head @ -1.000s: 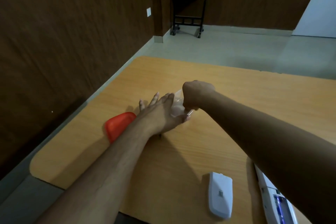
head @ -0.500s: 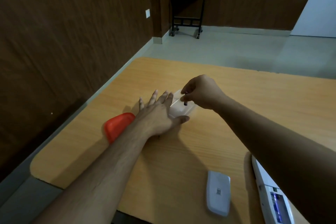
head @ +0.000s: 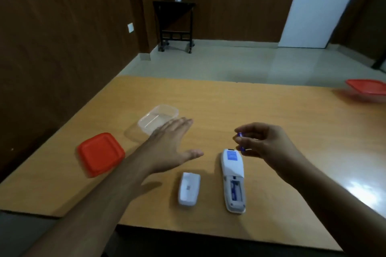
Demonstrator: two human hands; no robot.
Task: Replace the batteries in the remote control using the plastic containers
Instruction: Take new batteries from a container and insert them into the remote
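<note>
A white remote control point(head: 233, 180) lies face down near the table's front edge, its battery bay open with one blue battery inside. Its detached white cover point(head: 189, 189) lies just to its left. My right hand point(head: 261, 142) hovers above the remote's far end, pinching a small blue battery point(head: 240, 141) between fingertips. My left hand point(head: 173, 146) floats flat and open, fingers spread, just right of a clear lidless plastic container point(head: 158, 118). That container's orange lid point(head: 100, 153) rests at the left.
A second container with an orange lid point(head: 367, 89) sits at the table's far right edge. The wooden table point(head: 250, 102) ends close to a dark wall on the left. A black side table point(head: 175, 25) with a small pot stands across the room.
My right hand has lifted a battery out of the clear container and carried it right, over the remote. My left hand has let go of the container. The view swung right.
</note>
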